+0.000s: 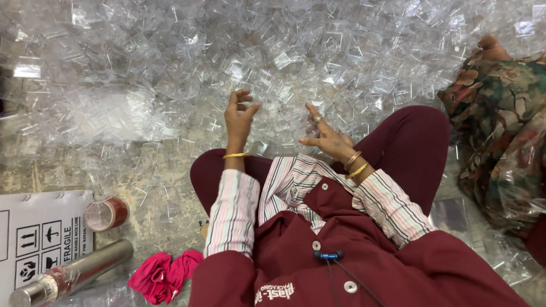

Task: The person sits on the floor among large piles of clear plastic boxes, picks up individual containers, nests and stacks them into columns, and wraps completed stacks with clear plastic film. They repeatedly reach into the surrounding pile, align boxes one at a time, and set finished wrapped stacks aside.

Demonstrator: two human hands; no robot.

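Note:
I sit on the floor in front of a big heap of clear plastic pieces (284, 51). My left hand (239, 118), with a gold bangle at the wrist, is raised at the heap's near edge. Its fingers are curled and pinched on what looks like a clear plastic piece (250, 102), which is hard to make out. A little to the right, my right hand (325, 135) wears a ring and bangles. It has the fingers spread, the index pointing up towards the heap, and I see nothing held in it. My maroon-clad knees lie just below both hands.
A white carton (40, 233) with handling symbols lies at the lower left. Beside it are a steel flask (74, 273), a small clear cup (106, 214) with a reddish lining and a pink cloth (162, 276). Another person in floral clothing (503, 113) sits at the right.

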